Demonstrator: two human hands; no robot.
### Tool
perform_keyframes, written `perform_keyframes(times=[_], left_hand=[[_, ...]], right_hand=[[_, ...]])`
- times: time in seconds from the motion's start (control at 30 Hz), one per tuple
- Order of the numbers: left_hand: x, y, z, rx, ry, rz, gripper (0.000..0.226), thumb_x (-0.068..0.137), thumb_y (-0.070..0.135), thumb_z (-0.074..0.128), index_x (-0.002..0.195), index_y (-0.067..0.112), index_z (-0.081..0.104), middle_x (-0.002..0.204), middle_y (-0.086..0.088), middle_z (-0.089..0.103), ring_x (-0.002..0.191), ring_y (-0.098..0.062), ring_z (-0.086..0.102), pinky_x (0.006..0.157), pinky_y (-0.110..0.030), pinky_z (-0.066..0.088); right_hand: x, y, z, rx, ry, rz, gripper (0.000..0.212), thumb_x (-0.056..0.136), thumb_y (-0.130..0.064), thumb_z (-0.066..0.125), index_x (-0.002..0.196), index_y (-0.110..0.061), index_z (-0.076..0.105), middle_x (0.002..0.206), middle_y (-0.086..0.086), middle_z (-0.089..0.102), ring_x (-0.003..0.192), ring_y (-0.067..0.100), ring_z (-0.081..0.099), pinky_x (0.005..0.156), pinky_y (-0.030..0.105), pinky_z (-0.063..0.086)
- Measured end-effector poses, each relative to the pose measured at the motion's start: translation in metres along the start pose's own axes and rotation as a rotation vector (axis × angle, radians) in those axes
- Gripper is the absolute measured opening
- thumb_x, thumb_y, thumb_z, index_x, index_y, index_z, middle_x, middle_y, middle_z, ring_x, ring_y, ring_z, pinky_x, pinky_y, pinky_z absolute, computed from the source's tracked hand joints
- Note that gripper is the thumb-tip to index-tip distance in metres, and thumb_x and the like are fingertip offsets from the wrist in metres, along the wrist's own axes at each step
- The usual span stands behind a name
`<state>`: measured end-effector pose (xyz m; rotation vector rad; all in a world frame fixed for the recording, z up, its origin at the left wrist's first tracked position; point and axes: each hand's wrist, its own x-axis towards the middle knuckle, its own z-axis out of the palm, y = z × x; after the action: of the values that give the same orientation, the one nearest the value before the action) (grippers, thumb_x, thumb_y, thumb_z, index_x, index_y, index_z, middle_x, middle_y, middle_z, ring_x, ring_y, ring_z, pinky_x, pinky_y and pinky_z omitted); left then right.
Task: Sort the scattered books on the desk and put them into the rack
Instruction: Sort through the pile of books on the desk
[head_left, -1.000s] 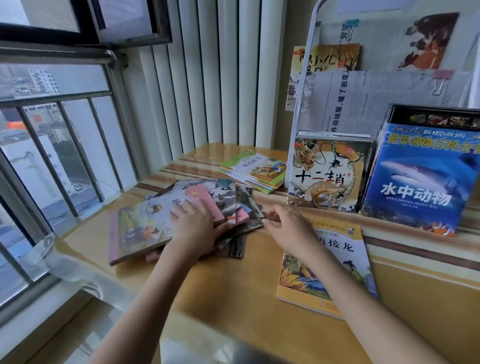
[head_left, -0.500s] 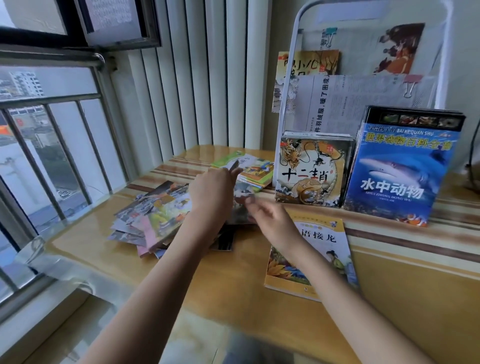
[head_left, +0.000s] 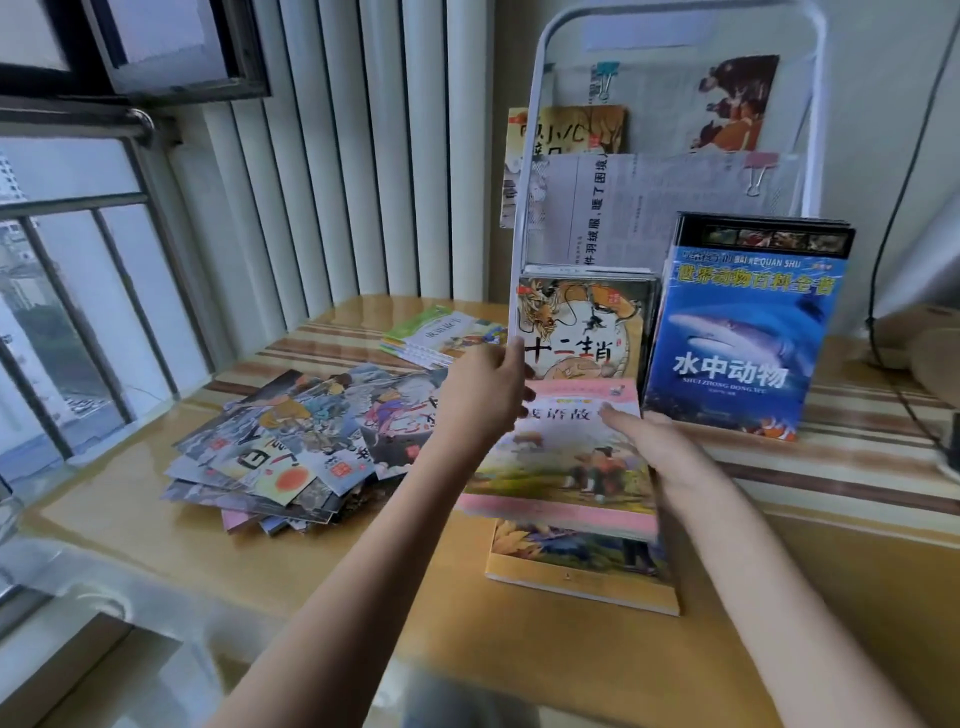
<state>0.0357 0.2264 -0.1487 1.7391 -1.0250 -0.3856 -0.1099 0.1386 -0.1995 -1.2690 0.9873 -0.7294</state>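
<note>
A pink-edged picture book (head_left: 563, 467) lies over a yellow book (head_left: 582, 571) on the wooden desk (head_left: 260, 561). My left hand (head_left: 485, 397) grips its far left corner. My right hand (head_left: 657, 449) rests on its right side, fingers on the cover. A loose pile of thin picture books (head_left: 301, 441) sprawls to the left. The white wire rack (head_left: 530, 182) stands behind, with a dragon-cover book (head_left: 582, 322) and a blue shark book (head_left: 743, 332) leaning at its foot.
A small stack of green-covered booklets (head_left: 441, 335) lies by the white radiator (head_left: 337, 156). Clipped newspapers (head_left: 649, 208) hang in the rack. A barred window (head_left: 67, 291) is on the left. A black cable (head_left: 883, 260) runs down at the right.
The pink-edged book has come off the left pile and now lies over the yellow book in front of the rack, with both hands on it. The pile's top covers are exposed.
</note>
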Motion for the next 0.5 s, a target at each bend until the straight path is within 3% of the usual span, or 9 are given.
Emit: perform_keyframes(times=[0.03, 0.1, 0.17, 0.27, 0.37, 0.5], left_hand=[[0.001, -0.011, 0.003, 0.061, 0.031, 0.014, 0.047, 0.099, 0.035, 0.041, 0.082, -0.002, 0.065, 0.076, -0.017, 0.07, 0.068, -0.033, 0.067, 0.062, -0.041, 0.056], [-0.003, -0.03, 0.012, 0.144, -0.076, -0.013, 0.036, 0.097, 0.029, 0.046, 0.093, -0.002, 0.063, 0.09, -0.02, 0.066, 0.083, -0.034, 0.063, 0.073, -0.037, 0.05], [-0.016, -0.041, 0.028, 0.136, -0.254, -0.116, 0.038, 0.095, 0.028, 0.049, 0.123, 0.002, 0.053, 0.119, -0.017, 0.06, 0.107, -0.034, 0.059, 0.09, -0.04, 0.05], [-0.028, -0.047, 0.046, 0.147, -0.221, -0.111, 0.05, 0.094, 0.025, 0.048, 0.141, 0.009, 0.038, 0.138, -0.015, 0.048, 0.116, -0.031, 0.053, 0.095, -0.036, 0.046], [-0.022, -0.05, 0.043, -0.131, -0.078, -0.202, 0.045, 0.094, 0.016, 0.048, 0.139, 0.009, 0.041, 0.136, -0.011, 0.051, 0.116, -0.027, 0.053, 0.097, -0.036, 0.044], [-0.016, -0.055, 0.035, -0.502, -0.012, -0.383, 0.045, 0.09, 0.005, 0.057, 0.133, -0.005, 0.047, 0.13, -0.021, 0.056, 0.115, -0.029, 0.055, 0.098, -0.034, 0.043]], right_hand=[[0.0, 0.002, -0.015, -0.088, 0.035, -0.04, 0.022, 0.088, -0.021, 0.063, 0.107, -0.01, 0.064, 0.103, 0.012, 0.07, 0.09, 0.028, 0.067, 0.085, 0.039, 0.052], [-0.003, 0.012, -0.03, -0.273, 0.136, -0.102, 0.014, 0.086, -0.014, 0.065, 0.1, -0.014, 0.063, 0.103, 0.009, 0.069, 0.088, 0.023, 0.065, 0.079, 0.036, 0.052], [-0.005, 0.024, -0.026, -0.416, 0.24, -0.142, 0.018, 0.085, -0.013, 0.064, 0.102, -0.016, 0.059, 0.107, 0.005, 0.065, 0.091, 0.02, 0.061, 0.078, 0.034, 0.05], [-0.006, 0.034, -0.007, -0.593, 0.31, -0.19, 0.036, 0.085, -0.017, 0.064, 0.12, -0.017, 0.055, 0.12, 0.006, 0.054, 0.11, 0.025, 0.052, 0.089, 0.04, 0.049], [-0.007, 0.036, 0.002, -0.589, 0.285, -0.249, 0.05, 0.085, -0.014, 0.065, 0.131, -0.016, 0.046, 0.124, 0.004, 0.051, 0.115, 0.024, 0.05, 0.091, 0.038, 0.048], [-0.008, 0.039, -0.005, -0.483, 0.278, -0.277, 0.048, 0.084, -0.01, 0.065, 0.125, -0.023, 0.044, 0.111, -0.006, 0.048, 0.083, 0.008, 0.05, 0.061, 0.019, 0.043]])
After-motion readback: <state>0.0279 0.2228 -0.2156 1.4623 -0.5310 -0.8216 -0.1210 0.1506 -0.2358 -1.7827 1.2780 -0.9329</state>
